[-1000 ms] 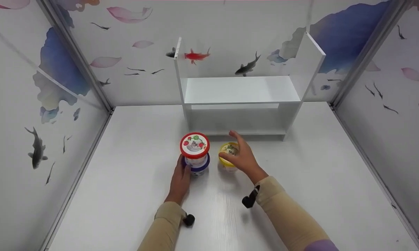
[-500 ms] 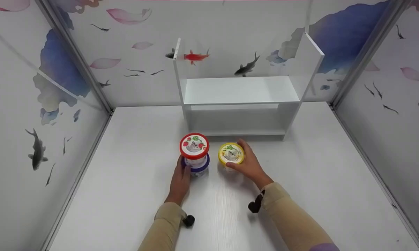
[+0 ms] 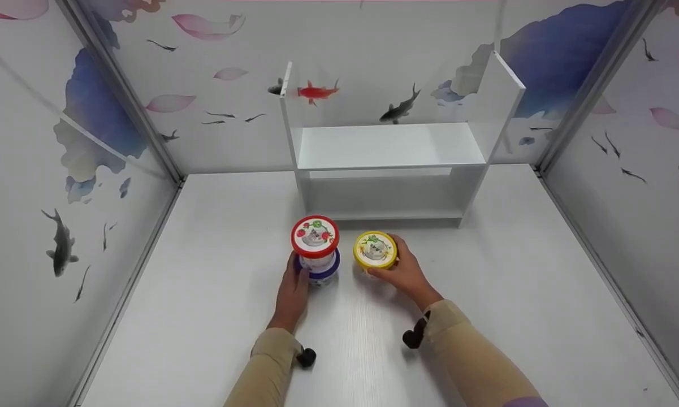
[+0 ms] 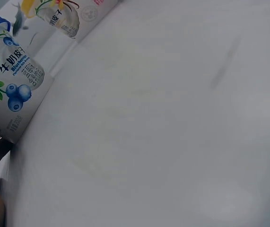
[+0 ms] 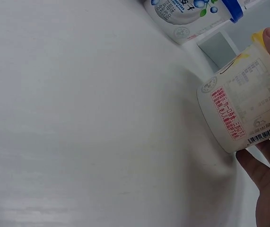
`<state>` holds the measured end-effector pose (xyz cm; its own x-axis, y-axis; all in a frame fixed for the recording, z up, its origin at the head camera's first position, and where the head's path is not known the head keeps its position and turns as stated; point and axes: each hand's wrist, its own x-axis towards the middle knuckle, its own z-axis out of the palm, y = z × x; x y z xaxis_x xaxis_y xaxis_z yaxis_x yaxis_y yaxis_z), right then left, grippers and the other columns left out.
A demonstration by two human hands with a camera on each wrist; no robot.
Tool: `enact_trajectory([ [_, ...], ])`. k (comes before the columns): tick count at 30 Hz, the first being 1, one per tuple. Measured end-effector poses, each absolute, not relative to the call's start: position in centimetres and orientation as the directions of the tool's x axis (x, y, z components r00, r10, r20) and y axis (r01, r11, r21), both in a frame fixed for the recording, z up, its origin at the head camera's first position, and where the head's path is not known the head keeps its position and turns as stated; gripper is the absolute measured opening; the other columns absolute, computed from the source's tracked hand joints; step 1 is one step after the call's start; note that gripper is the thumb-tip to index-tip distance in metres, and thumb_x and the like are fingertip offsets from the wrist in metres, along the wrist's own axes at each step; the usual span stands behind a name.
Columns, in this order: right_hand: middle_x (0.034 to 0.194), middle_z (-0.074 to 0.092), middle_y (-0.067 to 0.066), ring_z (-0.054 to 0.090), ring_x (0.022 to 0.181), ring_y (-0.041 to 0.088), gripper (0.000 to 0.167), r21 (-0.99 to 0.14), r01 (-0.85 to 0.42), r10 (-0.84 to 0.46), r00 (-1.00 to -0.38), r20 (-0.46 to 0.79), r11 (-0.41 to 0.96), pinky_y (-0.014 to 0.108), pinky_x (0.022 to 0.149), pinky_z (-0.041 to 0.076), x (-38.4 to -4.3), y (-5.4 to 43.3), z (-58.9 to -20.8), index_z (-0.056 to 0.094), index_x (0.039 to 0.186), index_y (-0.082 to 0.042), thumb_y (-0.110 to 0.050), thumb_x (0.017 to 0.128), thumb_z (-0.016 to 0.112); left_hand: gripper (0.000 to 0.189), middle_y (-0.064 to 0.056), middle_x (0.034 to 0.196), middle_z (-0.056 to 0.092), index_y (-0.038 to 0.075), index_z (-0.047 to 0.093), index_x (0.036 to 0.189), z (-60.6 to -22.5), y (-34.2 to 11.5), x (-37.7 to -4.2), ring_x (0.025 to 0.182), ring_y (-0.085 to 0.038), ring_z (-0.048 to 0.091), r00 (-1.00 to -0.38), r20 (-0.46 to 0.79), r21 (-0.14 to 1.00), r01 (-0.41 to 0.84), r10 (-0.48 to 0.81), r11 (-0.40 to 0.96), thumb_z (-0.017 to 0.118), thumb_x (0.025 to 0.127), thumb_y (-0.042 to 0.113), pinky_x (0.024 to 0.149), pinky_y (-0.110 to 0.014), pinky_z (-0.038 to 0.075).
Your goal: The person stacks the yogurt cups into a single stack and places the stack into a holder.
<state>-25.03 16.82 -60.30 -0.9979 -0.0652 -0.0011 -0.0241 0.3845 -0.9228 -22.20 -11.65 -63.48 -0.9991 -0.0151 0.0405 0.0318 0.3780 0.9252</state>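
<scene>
A paper tub with a red lid (image 3: 315, 236) stands on top of a tub with a blue lid (image 3: 323, 277). My left hand (image 3: 290, 297) grips the lower, blue-lidded tub from its left and front side. Blueberries are printed on that blue-lidded tub (image 4: 14, 78) in the left wrist view. Just to the right of the stack, my right hand (image 3: 408, 275) holds a tub with a yellow lid (image 3: 375, 249), thumb in front and fingers round the far right side. The right wrist view shows its printed wall and barcode; whether its base touches the table cannot be told.
A white shelf unit (image 3: 393, 146) with two levels stands behind the tubs, close to the back wall. The white table (image 3: 215, 271) is bounded by printed panels at left, right and back.
My right hand has come down from hovering open over the yellow-lidded tub and now grips it round the side. The left hand and the stack have stayed in place.
</scene>
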Motion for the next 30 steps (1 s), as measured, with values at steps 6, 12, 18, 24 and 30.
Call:
enact_trajectory([
  [6, 0.147, 0.048, 0.009, 0.047, 0.136, 0.028, 0.108, -0.923, -0.041, -0.067, -0.998, 0.017, 0.381, 0.05, 0.115, 0.039, -25.2, 16.9, -60.0, 0.034, 0.153, -0.013, -0.037, 0.068, 0.095, 0.079, 0.002, 0.168, 0.022, 0.028, 0.014, 0.164, -63.6, -11.7, -22.3, 0.154, -0.023, 0.019, -0.999, 0.051, 0.919, 0.043, -0.011, 0.392, 0.036, 0.1, 0.069, 0.124, -0.05, 0.018],
  [12, 0.146, 0.049, 0.009, 0.048, 0.134, 0.028, 0.107, -0.93, -0.031, -0.059, -0.998, 0.01, 0.365, 0.05, 0.113, 0.04, -25.5, 16.9, -59.1, 0.035, 0.153, -0.013, -0.038, 0.068, 0.095, 0.077, -0.002, 0.167, 0.023, 0.024, 0.015, 0.164, -63.6, -11.6, -22.3, 0.154, -0.025, 0.02, -0.997, 0.069, 0.913, 0.055, -0.018, 0.404, 0.036, 0.102, 0.065, 0.124, -0.05, 0.019],
  [18, 0.145, 0.049, 0.009, 0.048, 0.133, 0.027, 0.108, -0.921, -0.039, -0.059, -0.998, 0.017, 0.387, 0.048, 0.112, 0.042, -26.0, 17.0, -58.0, 0.035, 0.153, -0.013, -0.042, 0.068, 0.094, 0.08, 0.001, 0.167, 0.023, 0.026, 0.014, 0.164, -63.6, -11.6, -22.2, 0.154, -0.023, 0.02, -0.998, 0.065, 0.913, 0.052, -0.018, 0.404, 0.035, 0.1, 0.069, 0.124, -0.049, 0.019],
  [24, 0.145, 0.049, 0.009, 0.049, 0.132, 0.027, 0.105, -0.914, -0.063, -0.072, -0.997, 0.037, 0.401, 0.048, 0.11, 0.045, -26.5, 17.0, -56.6, 0.035, 0.153, -0.013, -0.042, 0.07, 0.093, 0.08, 0.0, 0.167, 0.023, 0.025, 0.015, 0.164, -63.7, -11.6, -22.3, 0.154, -0.023, 0.02, -0.996, 0.082, 0.912, 0.068, -0.018, 0.405, 0.034, 0.1, 0.069, 0.124, -0.048, 0.019],
  [30, 0.144, 0.051, 0.009, 0.051, 0.13, 0.028, 0.105, -0.905, -0.091, -0.091, -0.994, 0.059, 0.415, 0.048, 0.108, 0.046, -26.9, 16.9, -55.4, 0.035, 0.153, -0.011, -0.044, 0.071, 0.092, 0.078, -0.002, 0.167, 0.024, 0.025, 0.015, 0.164, -63.6, -11.6, -22.3, 0.153, -0.025, 0.021, -0.997, 0.073, 0.912, 0.058, -0.022, 0.406, 0.035, 0.101, 0.067, 0.124, -0.049, 0.02],
])
